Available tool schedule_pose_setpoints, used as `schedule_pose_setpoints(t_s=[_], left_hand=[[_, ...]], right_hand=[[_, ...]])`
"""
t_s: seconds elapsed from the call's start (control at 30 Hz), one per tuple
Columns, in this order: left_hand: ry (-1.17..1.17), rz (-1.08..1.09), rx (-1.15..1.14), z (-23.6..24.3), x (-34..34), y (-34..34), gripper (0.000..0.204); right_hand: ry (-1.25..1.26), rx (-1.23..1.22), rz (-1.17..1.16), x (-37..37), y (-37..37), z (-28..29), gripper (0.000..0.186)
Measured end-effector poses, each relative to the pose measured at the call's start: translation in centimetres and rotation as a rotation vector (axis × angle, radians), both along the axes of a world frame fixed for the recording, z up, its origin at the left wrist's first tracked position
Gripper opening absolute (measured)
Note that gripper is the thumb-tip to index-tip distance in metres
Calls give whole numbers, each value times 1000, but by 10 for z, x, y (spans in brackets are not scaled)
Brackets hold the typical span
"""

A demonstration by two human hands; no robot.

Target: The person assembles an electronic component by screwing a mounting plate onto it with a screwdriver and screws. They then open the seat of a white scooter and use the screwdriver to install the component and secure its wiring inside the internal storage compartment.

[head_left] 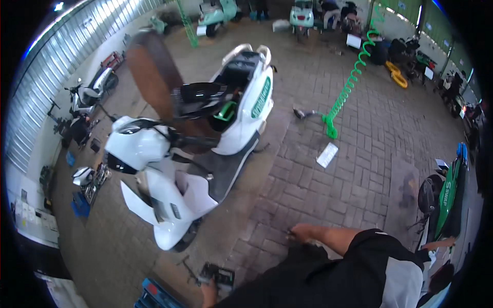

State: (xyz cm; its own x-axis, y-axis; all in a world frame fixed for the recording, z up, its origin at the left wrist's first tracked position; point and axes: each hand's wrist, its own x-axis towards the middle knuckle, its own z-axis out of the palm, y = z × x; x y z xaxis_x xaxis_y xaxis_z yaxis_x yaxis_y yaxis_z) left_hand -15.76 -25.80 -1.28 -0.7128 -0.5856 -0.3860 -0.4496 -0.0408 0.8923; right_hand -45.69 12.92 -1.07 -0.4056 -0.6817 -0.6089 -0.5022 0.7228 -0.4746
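In the lower middle, my left hand [208, 291] grips a dark rectangular object [218, 273], too small to identify surely, with thin dark parts beside it. A blue case [156, 293] lies just left of it. My right hand [301, 230] is out to the right over the paving, its fingers curled around something I cannot make out. Above my hands stands a white scooter [177, 200] with its brown seat [149, 66] raised, a green part [224, 110] showing in the opened body.
A green coiled hose [349, 87] hangs down near a white plate [327, 154] on the paving [277, 195]. A green vehicle [446, 195], with another person's arm [437, 244] by it, is at right. More scooters [205, 20] and a yellow object [394, 74] stand or lie further back.
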Motion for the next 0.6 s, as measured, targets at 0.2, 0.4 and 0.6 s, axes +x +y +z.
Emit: schedule_pose_setpoints(t_s=[0.2,0.4,0.6], left_hand=[[-315,-100,-330,26,-196,78,41],[-381,-194,-388,-5,-322,84,46],[-359,-316,-467,-6,-426,74,56]], right_hand=[[-140,-177,-319,-90,69,35,41],[-215,-495,-451,-175,57,53,46],[-259,-385,-600,-290,63,86,56]])
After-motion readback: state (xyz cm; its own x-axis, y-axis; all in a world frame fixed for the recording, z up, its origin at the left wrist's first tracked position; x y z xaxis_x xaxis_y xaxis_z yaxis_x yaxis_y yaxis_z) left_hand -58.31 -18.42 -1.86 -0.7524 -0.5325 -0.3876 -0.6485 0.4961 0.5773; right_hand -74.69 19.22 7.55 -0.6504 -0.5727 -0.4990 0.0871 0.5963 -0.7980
